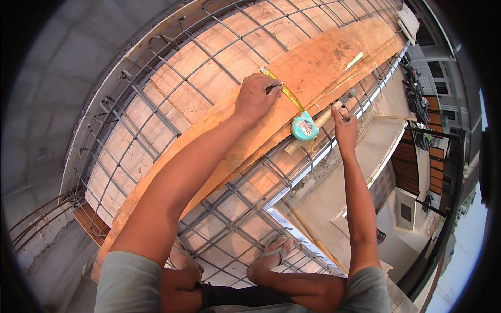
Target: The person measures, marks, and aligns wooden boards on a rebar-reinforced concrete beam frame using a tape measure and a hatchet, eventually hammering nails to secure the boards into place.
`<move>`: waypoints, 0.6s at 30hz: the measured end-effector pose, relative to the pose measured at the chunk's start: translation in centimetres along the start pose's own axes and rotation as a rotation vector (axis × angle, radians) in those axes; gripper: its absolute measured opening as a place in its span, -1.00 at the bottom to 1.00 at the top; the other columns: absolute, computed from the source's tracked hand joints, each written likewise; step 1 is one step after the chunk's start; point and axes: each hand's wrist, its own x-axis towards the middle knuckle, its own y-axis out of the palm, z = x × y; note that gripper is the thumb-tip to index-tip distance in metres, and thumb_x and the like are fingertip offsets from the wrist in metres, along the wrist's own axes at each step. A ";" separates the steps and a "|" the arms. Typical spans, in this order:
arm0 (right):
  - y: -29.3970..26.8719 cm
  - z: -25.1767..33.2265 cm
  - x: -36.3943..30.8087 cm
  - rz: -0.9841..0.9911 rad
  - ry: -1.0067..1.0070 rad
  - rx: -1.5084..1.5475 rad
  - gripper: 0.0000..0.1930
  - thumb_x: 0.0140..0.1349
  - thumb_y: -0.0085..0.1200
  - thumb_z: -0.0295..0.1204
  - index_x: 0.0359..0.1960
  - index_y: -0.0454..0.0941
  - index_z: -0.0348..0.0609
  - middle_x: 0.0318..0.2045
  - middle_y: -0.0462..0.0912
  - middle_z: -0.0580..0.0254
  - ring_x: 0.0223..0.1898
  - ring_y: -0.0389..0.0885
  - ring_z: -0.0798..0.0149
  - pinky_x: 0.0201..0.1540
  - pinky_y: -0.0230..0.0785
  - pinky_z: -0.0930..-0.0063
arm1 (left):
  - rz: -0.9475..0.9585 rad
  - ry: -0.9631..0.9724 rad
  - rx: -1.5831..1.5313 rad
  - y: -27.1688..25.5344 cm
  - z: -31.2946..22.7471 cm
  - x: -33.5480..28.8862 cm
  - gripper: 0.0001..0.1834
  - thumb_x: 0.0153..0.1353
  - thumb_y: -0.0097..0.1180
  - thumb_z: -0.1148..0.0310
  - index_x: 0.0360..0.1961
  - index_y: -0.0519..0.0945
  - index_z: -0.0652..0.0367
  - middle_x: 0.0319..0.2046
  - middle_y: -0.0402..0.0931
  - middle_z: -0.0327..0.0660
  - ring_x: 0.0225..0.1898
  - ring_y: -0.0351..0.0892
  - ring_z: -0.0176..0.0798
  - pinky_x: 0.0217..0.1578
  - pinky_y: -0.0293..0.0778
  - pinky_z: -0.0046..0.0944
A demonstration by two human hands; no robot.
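Observation:
A long plywood board (318, 65) lies slantwise over the rebar grid. Across its width runs the yellow blade (293, 99) of a turquoise tape measure (303, 128), whose case rests at the board's near edge. My left hand (255, 98) is on the board beside the blade, fingers closed in a pinch; whatever they hold is too small to make out. To the right of the tape case, my right hand (345, 128) is closed on a hammer (348, 96) close to its metal head. Its pale wooden handle seems to slope down toward the tape case, partly hidden.
The rebar grid (224, 219) covers pale wood panels, and my sandalled feet stand on it. A metal-edged side (308, 169) drops to a lower level at right. Buildings (438, 130) lie beyond. A grey wall (57, 94) rises at left.

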 end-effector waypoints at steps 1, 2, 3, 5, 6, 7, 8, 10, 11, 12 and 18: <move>0.2 -0.5 0.4 0.075 0.044 0.073 -0.30 0.11 0.31 0.13 -0.05 0.58 -0.35 -0.32 0.70 -0.04 -0.25 0.71 0.16 -0.15 0.50 0.32 | 0.003 0.001 -0.011 0.2 0.0 0.1 -0.79 0.23 0.27 0.29 -0.22 0.75 0.19 -0.21 0.67 -0.08 -0.17 0.62 -0.04 -0.04 0.50 -0.10; 0.2 -1.2 0.7 0.150 0.088 0.148 -0.23 0.08 0.30 0.19 -0.05 0.56 -0.39 -0.34 0.71 -0.10 -0.29 0.73 0.18 -0.20 0.51 0.36 | 0.000 0.015 -0.009 0.4 -0.1 0.1 -0.79 0.23 0.27 0.29 -0.22 0.75 0.19 -0.22 0.67 -0.08 -0.17 0.62 -0.04 -0.04 0.50 -0.11; -0.1 1.8 -0.5 0.316 0.153 0.222 -0.27 0.11 0.32 0.12 -0.05 0.55 -0.41 -0.42 0.69 -0.01 -0.44 0.69 0.20 -0.35 0.52 0.34 | -0.006 0.018 0.025 -0.5 0.7 -0.2 -0.79 0.23 0.27 0.29 -0.22 0.75 0.19 -0.22 0.67 -0.08 -0.17 0.62 -0.04 -0.04 0.50 -0.12; 0.4 1.2 -0.2 0.370 0.192 0.358 -0.31 0.11 0.34 0.08 -0.05 0.55 -0.41 -0.41 0.68 0.03 -0.46 0.67 0.23 -0.40 0.51 0.35 | 0.011 -0.011 -0.001 0.0 0.1 -0.1 -0.80 0.23 0.26 0.30 -0.22 0.76 0.17 -0.21 0.68 -0.10 -0.11 0.60 -0.06 0.03 0.45 -0.11; 1.0 1.0 0.1 0.435 0.227 0.502 -0.34 0.12 0.36 0.03 -0.05 0.55 -0.40 -0.40 0.67 0.08 -0.48 0.65 0.26 -0.44 0.50 0.35 | 0.026 -0.044 -0.014 0.1 -0.1 -0.1 -0.81 0.23 0.26 0.31 -0.21 0.76 0.14 -0.21 0.69 -0.12 -0.04 0.59 -0.07 0.09 0.40 -0.11; 1.6 0.9 0.4 0.410 0.286 0.591 -0.45 0.12 0.37 -0.15 -0.06 0.54 -0.42 -0.41 0.63 0.13 -0.50 0.60 0.27 -0.46 0.49 0.34 | 0.026 -0.042 -0.018 0.2 -0.3 0.0 -0.81 0.23 0.26 0.31 -0.21 0.76 0.14 -0.21 0.69 -0.12 -0.04 0.59 -0.07 0.09 0.40 -0.11; 1.9 0.5 0.5 0.406 0.286 0.590 -0.45 0.12 0.37 -0.15 -0.06 0.54 -0.42 -0.41 0.63 0.13 -0.50 0.60 0.27 -0.46 0.49 0.34 | 0.031 -0.036 -0.030 0.3 -0.4 0.1 -0.80 0.24 0.25 0.30 -0.21 0.76 0.17 -0.22 0.68 -0.10 -0.11 0.60 -0.06 0.03 0.45 -0.12; 3.0 0.7 0.0 0.323 0.329 0.867 -0.47 0.10 0.35 -0.26 0.00 0.51 -0.41 -0.38 0.61 0.09 -0.55 0.56 0.28 -0.49 0.47 0.41 | 0.034 -0.034 -0.033 -0.1 -0.1 0.0 -0.79 0.25 0.25 0.29 -0.21 0.75 0.20 -0.23 0.66 -0.07 -0.17 0.62 -0.05 -0.04 0.49 -0.14; 3.7 -0.8 0.7 0.315 0.371 0.901 -0.57 0.12 0.33 -0.29 -0.07 0.51 -0.30 -0.42 0.61 0.17 -0.57 0.57 0.33 -0.54 0.46 0.43 | 0.026 -0.019 -0.023 -0.1 -0.1 0.0 -0.78 0.25 0.25 0.30 -0.21 0.75 0.21 -0.23 0.66 -0.07 -0.17 0.62 -0.05 -0.04 0.49 -0.14; 4.0 -2.6 1.7 0.299 0.413 0.929 -0.67 0.15 0.31 -0.32 -0.13 0.51 -0.19 -0.47 0.60 0.24 -0.58 0.57 0.37 -0.59 0.45 0.46 | 0.020 -0.002 -0.022 0.4 -0.2 0.2 -0.78 0.25 0.24 0.30 -0.21 0.75 0.21 -0.23 0.66 -0.07 -0.16 0.62 -0.06 -0.04 0.49 -0.14; 2.4 0.1 -0.4 -0.235 0.087 0.548 -0.56 0.19 0.29 -0.33 -0.01 0.46 -0.33 -0.14 0.59 -0.06 -0.13 0.56 0.11 0.03 0.38 0.29 | 0.028 -0.029 -0.001 -0.2 -0.2 -0.2 -0.79 0.25 0.24 0.30 -0.21 0.75 0.21 -0.21 0.69 -0.07 -0.12 0.62 -0.05 0.00 0.48 -0.13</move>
